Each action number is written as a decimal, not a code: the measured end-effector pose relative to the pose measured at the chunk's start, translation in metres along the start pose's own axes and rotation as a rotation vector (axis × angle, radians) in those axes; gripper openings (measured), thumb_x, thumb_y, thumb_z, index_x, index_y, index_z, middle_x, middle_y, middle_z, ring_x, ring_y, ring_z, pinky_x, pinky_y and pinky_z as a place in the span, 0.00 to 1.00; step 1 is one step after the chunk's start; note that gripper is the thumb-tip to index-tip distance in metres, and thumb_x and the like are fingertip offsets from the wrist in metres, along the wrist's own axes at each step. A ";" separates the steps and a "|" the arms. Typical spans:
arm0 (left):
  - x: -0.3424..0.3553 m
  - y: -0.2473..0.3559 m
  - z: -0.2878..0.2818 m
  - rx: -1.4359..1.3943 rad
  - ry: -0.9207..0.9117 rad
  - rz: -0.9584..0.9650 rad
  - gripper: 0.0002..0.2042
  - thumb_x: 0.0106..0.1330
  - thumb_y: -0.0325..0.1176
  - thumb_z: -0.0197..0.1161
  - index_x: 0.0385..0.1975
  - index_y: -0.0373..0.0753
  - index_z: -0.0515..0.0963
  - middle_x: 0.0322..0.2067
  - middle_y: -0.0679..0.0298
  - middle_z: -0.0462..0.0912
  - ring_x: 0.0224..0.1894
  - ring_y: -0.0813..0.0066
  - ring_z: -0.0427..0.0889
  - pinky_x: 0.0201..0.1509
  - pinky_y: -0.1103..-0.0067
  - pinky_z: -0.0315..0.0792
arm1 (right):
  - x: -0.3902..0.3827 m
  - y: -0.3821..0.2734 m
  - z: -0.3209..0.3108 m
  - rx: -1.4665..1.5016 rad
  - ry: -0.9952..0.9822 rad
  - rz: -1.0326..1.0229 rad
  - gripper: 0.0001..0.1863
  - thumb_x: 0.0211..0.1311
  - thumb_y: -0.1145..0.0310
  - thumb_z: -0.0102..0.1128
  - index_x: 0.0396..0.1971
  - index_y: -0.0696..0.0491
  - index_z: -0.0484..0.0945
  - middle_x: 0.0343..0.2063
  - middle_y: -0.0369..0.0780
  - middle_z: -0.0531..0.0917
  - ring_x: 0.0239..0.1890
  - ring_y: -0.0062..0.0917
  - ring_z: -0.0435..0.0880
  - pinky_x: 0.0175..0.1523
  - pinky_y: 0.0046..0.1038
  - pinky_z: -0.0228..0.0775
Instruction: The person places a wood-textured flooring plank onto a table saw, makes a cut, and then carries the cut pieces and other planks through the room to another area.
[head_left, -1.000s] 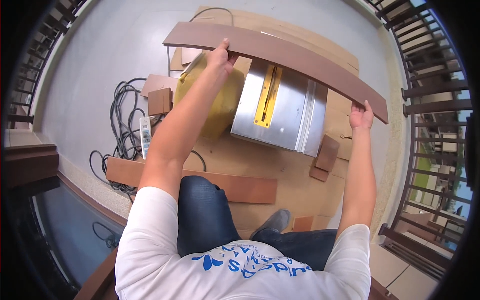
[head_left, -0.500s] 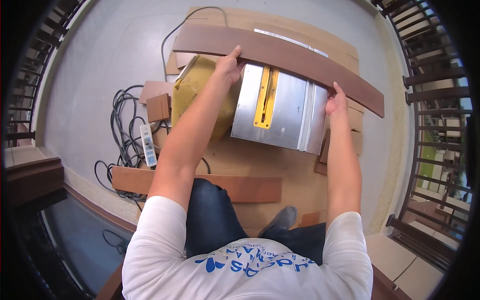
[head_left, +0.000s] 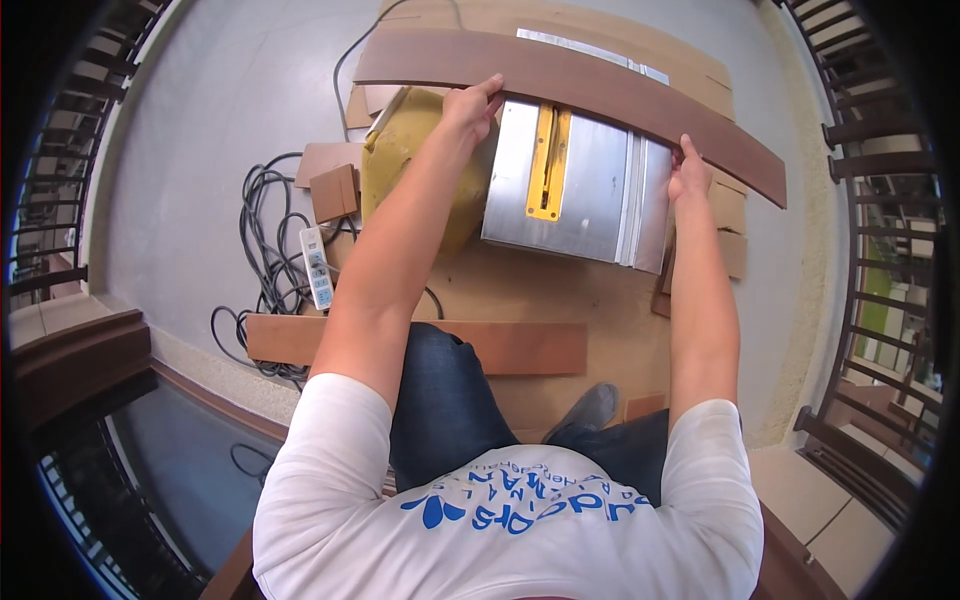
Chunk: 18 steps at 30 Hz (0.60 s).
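A long brown wooden board [head_left: 600,88] lies crosswise over the far part of a table saw's metal top [head_left: 590,190]. My left hand [head_left: 474,108] grips its near edge left of the middle, thumb on top and fingers curled beneath. Toward the board's right end, my right hand [head_left: 690,174] holds the same edge, its fingers partly hidden under the wood. Nearer me than the board, the saw's yellow slotted insert [head_left: 547,165] shows. I cannot make out a blade standing above it. The yellow saw body [head_left: 405,150] bulges out at the left, partly behind my left forearm.
A second plank [head_left: 520,347] lies on cardboard [head_left: 560,290] before my knees. Left of the saw are small wood offcuts [head_left: 333,192], a white power strip [head_left: 317,268] and tangled black cable [head_left: 262,235]. Dark railings [head_left: 850,165] flank both sides; a dark glossy surface [head_left: 170,470] is at lower left.
The whole view has shifted, so the saw, board and floor items sit higher and slightly further right. Both hands keep hold of the board, which stays about the same over the saw.
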<state>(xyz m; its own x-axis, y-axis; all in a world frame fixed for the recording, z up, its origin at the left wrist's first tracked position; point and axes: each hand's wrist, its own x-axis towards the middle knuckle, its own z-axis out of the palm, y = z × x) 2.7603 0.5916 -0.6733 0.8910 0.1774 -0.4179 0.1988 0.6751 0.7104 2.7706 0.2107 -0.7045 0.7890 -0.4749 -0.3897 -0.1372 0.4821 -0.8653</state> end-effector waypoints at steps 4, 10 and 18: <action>-0.001 0.001 0.000 0.009 0.002 -0.008 0.11 0.66 0.22 0.63 0.46 0.32 0.72 0.43 0.58 0.79 0.45 0.67 0.81 0.51 0.76 0.80 | 0.002 0.003 0.000 -0.008 0.030 -0.019 0.11 0.61 0.73 0.68 0.41 0.54 0.77 0.33 0.34 0.82 0.28 0.20 0.79 0.31 0.20 0.72; -0.005 -0.001 -0.003 -0.002 0.036 -0.004 0.10 0.66 0.21 0.63 0.45 0.32 0.73 0.43 0.57 0.79 0.44 0.67 0.81 0.50 0.76 0.81 | -0.005 0.004 0.006 -0.020 0.038 -0.064 0.10 0.62 0.73 0.67 0.40 0.54 0.76 0.33 0.36 0.81 0.27 0.21 0.79 0.30 0.22 0.73; -0.012 0.001 0.000 -0.011 0.030 -0.009 0.10 0.66 0.21 0.62 0.45 0.31 0.73 0.43 0.57 0.79 0.45 0.66 0.81 0.53 0.76 0.81 | -0.010 0.003 0.007 -0.040 0.050 -0.072 0.10 0.63 0.73 0.66 0.40 0.56 0.76 0.34 0.36 0.81 0.28 0.21 0.80 0.29 0.21 0.74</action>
<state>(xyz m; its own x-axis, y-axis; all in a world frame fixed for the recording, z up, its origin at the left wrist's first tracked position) 2.7494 0.5903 -0.6675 0.8763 0.1926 -0.4416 0.2024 0.6847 0.7002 2.7661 0.2220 -0.7009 0.7672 -0.5437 -0.3403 -0.1060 0.4158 -0.9033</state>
